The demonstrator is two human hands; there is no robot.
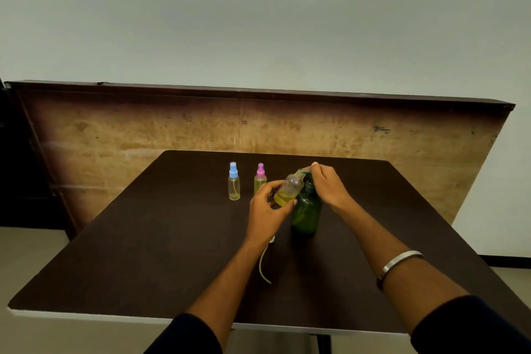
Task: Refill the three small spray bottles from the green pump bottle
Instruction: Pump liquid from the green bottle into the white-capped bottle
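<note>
The green pump bottle (306, 214) stands upright on the dark table (143, 238). My right hand (326, 185) rests on its pump head, fingers closed over the nozzle. My left hand (267, 208) holds an uncapped small clear bottle (288, 190) tilted, its mouth up against the pump nozzle; yellowish liquid lies in its lower part. Two more small spray bottles stand capped to the left: one with a blue cap (234, 181) and one with a pink cap (260, 179), both holding pale yellow liquid.
A spray cap with its long dip tube (263, 264) lies on the table under my left forearm. A wooden board (115, 129) leans upright behind the table's far edge. The table's white front edge (86, 315) is near my elbows.
</note>
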